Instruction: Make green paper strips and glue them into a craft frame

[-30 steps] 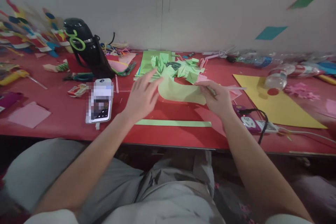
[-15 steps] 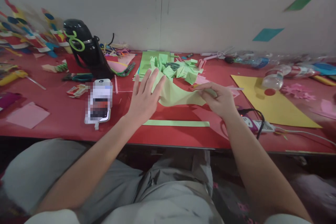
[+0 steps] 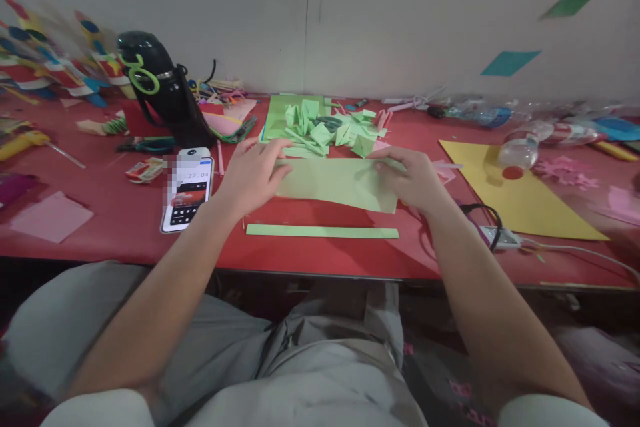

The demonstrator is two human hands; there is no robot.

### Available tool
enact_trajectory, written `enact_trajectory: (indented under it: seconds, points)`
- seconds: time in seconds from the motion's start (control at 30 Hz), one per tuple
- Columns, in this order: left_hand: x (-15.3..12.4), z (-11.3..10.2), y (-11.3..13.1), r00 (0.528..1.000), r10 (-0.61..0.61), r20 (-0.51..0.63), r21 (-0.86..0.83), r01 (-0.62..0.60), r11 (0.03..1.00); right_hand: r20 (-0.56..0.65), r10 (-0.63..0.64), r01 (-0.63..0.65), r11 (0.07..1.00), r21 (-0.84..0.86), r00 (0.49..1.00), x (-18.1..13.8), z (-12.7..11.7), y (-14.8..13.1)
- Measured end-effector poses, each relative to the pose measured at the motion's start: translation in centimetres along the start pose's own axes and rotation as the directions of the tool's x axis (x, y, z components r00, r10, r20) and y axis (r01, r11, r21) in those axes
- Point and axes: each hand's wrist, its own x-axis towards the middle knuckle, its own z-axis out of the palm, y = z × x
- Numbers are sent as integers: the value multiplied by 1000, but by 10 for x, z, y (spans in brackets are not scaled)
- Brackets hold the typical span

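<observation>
A pale green sheet of paper stretches between my two hands, slightly bowed along its near edge. My left hand holds its left end, with the thumb at the near side and the fingers over the far corner. At the right end, my right hand grips the sheet between thumb and fingers. A narrow light green paper strip lies flat on the red table in front of the sheet. Behind it sits a heap of folded green paper pieces.
A phone and a black bottle stand to the left, near pink paper squares. Rightward are a yellow sheet, a plastic bottle and a power strip with cables. Paper rockets stand back left.
My left hand has gone from spread fingers above the paper to holding its left end. The sheet, curled before, is now drawn out flatter, and more of the strip shows.
</observation>
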Motion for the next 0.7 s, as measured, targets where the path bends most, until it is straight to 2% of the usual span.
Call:
enact_trajectory:
  seconds: [0.1, 0.2, 0.37, 0.47, 0.57, 0.7]
  points:
    - [0, -8, -7, 998, -46, 43, -10, 47, 999, 54, 27, -24, 998, -58, 998, 3, 0, 0]
    - [0, -9, -14, 988, -86, 130, -2, 87, 996, 130, 33, -8, 981, -194, 991, 6, 4, 0]
    - [0, 10, -28, 974, -53, 222, 78, 36, 996, 345, -25, 204, 846, -493, 938, 11, 21, -4]
    - [0, 22, -36, 965, -50, 259, 160, 8, 987, 437, 8, 284, 749, -598, 899, 11, 31, -7]
    - [-1, 29, -38, 964, -44, 262, 222, -16, 975, 473, 53, 302, 706, -640, 879, 9, 39, -6]
    - [-6, 36, -36, 967, -40, 251, 241, -22, 970, 446, 68, 278, 695, -663, 893, 0, 46, 1]
